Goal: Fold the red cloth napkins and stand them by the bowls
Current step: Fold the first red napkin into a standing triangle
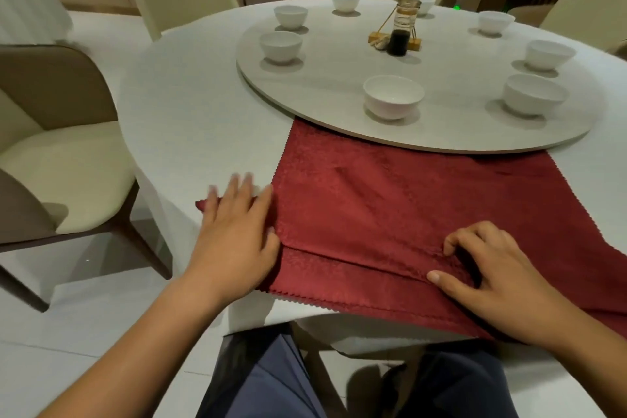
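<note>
While the left hand [234, 237] and the right hand [502, 278] rest on its near part, a dark red cloth napkin [390, 200] lies spread on the round white-clothed table [190, 119].

Its far edge runs under the rim of the pale round turntable [339, 54], just before the nearest white ceramic bowl [393, 97]. The left hand lies flat on the napkin's left edge, fingers straight and spread, slightly blurred. The right hand's fingers are curled, pinching a narrow fold near the zigzag-cut hem.
</note>
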Demonstrator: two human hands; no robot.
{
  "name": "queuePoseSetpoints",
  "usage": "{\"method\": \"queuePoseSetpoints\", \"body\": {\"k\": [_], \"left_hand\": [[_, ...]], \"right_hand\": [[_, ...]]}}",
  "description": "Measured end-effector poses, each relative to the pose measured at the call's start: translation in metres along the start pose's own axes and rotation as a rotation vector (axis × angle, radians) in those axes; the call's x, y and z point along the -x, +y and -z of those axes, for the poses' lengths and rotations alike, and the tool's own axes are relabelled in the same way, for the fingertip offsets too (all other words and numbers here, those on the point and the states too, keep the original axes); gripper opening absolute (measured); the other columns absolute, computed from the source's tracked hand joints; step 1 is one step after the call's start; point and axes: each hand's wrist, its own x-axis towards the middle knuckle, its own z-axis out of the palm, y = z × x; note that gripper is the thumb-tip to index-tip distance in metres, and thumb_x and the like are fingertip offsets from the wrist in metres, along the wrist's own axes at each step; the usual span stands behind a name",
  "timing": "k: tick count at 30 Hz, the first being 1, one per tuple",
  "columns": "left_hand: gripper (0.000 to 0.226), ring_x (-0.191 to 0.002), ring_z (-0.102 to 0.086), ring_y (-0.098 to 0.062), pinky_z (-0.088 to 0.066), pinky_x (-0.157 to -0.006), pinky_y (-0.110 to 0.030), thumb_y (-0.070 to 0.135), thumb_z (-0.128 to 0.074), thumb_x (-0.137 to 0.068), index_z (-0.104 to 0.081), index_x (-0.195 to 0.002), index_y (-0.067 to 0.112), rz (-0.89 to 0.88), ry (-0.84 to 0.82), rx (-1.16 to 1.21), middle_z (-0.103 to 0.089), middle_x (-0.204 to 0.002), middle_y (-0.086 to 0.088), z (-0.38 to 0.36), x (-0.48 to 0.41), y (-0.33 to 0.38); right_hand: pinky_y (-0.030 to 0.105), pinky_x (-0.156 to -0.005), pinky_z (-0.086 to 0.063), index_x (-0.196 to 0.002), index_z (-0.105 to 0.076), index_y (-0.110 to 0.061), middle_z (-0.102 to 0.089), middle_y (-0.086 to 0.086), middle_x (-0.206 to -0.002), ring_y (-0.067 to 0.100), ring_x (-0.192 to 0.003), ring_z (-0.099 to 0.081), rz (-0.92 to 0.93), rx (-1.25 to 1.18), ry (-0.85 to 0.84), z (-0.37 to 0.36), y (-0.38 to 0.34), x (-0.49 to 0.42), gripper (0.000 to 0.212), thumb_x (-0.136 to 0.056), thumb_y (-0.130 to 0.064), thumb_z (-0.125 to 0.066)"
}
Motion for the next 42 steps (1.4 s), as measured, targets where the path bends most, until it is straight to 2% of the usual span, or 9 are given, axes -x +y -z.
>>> {"method": "queuePoseSetpoints", "body": {"k": [3, 5, 8, 11, 18, 26, 31, 37, 42], "left_hand": [[0.038, -0.131, -0.049, -0.018, -0.041, -0.110, -0.042, 0.031, -0.056, -0.094, -0.066, -0.130, 0.025, -0.345, 0.032, 0.202, -0.056, -0.139, 0.003, 0.000, -0.011, 0.018], [0.029, -0.113, -0.054, -0.010, -0.047, -0.096, -0.036, 0.042, -0.061, -0.095, -0.072, -0.117, 0.029, -0.457, -0.051, 0.251, -0.061, -0.119, 0.013, -0.002, -0.018, 0.031], [0.036, -0.103, -0.054, -0.005, -0.049, -0.090, -0.035, 0.056, -0.061, -0.091, -0.075, -0.112, 0.031, -0.530, -0.145, 0.249, -0.062, -0.110, 0.016, -0.009, -0.027, 0.043], [0.035, -0.102, -0.054, -0.004, -0.048, -0.089, -0.031, 0.058, -0.068, -0.088, -0.076, -0.111, 0.032, -0.567, -0.164, 0.272, -0.063, -0.108, 0.017, -0.013, -0.032, 0.056], [0.033, -0.098, -0.054, -0.005, -0.048, -0.084, -0.026, 0.054, -0.068, -0.090, -0.076, -0.112, 0.032, -0.705, -0.188, 0.212, -0.063, -0.105, 0.016, -0.030, -0.033, 0.115], [0.026, -0.090, -0.052, -0.006, -0.046, -0.075, -0.025, 0.052, -0.057, -0.096, -0.074, -0.098, 0.033, -0.697, -0.144, 0.135, -0.057, -0.098, 0.016, -0.036, -0.035, 0.137], [0.043, -0.093, -0.054, -0.007, -0.046, -0.076, -0.022, 0.061, -0.052, -0.094, -0.073, -0.115, 0.030, -0.746, -0.137, 0.114, -0.060, -0.104, 0.014, -0.045, -0.034, 0.160], [0.028, -0.087, -0.057, -0.005, -0.053, -0.070, -0.029, 0.047, -0.052, -0.099, -0.076, -0.102, 0.031, -0.733, -0.096, 0.157, -0.063, -0.096, 0.017, -0.050, -0.037, 0.166], [0.028, -0.090, -0.060, -0.002, -0.054, -0.074, -0.030, 0.047, -0.050, -0.101, -0.073, -0.101, 0.032, -0.693, -0.128, 0.174, -0.065, -0.096, 0.020, -0.043, -0.039, 0.164]], "right_hand": [[0.031, -0.087, -0.039, -0.097, -0.050, -0.042, -0.038, -0.026, -0.102, -0.003, -0.102, -0.039, 0.005, -0.011, -0.008, 0.002, -0.001, -0.002, 0.048, -0.073, -0.084, -0.050], [0.030, -0.087, -0.040, -0.095, -0.051, -0.044, -0.039, -0.027, -0.100, -0.005, -0.104, -0.040, 0.014, -0.031, -0.022, 0.005, -0.004, -0.004, 0.042, -0.072, -0.078, -0.055], [0.029, -0.089, -0.045, -0.092, -0.059, -0.043, -0.048, -0.024, -0.099, -0.001, -0.102, -0.047, 0.064, -0.106, -0.002, 0.005, -0.015, -0.006, 0.028, -0.074, -0.065, -0.065], [0.024, -0.089, -0.045, -0.088, -0.065, -0.043, -0.055, -0.022, -0.101, -0.001, -0.104, -0.052, 0.125, -0.144, -0.014, 0.001, -0.022, -0.002, 0.024, -0.075, -0.062, -0.068], [0.017, -0.084, -0.045, -0.087, -0.075, -0.041, -0.056, -0.022, -0.104, 0.001, -0.102, -0.055, 0.108, -0.147, -0.018, 0.018, 0.006, 0.011, 0.035, -0.071, -0.070, -0.062], [0.018, -0.084, -0.044, -0.085, -0.076, -0.046, -0.059, -0.021, -0.103, 0.007, -0.103, -0.056, 0.025, -0.127, 0.015, 0.049, 0.066, 0.044, 0.025, -0.072, -0.064, -0.065], [0.020, -0.080, -0.045, -0.082, -0.074, -0.042, -0.060, -0.021, -0.094, 0.009, -0.096, -0.057, 0.069, -0.148, 0.081, 0.045, 0.076, 0.049, 0.022, -0.082, -0.059, -0.060], [0.017, -0.083, -0.044, -0.093, -0.076, -0.041, -0.060, -0.022, -0.099, 0.007, -0.101, -0.056, 0.072, -0.178, 0.094, 0.048, 0.091, 0.059, 0.033, -0.074, -0.066, -0.066], [0.019, -0.084, -0.046, -0.096, -0.074, -0.044, -0.060, -0.025, -0.099, 0.007, -0.101, -0.057, 0.006, -0.131, 0.138, 0.068, 0.120, 0.080, 0.026, -0.077, -0.059, -0.066]]}}
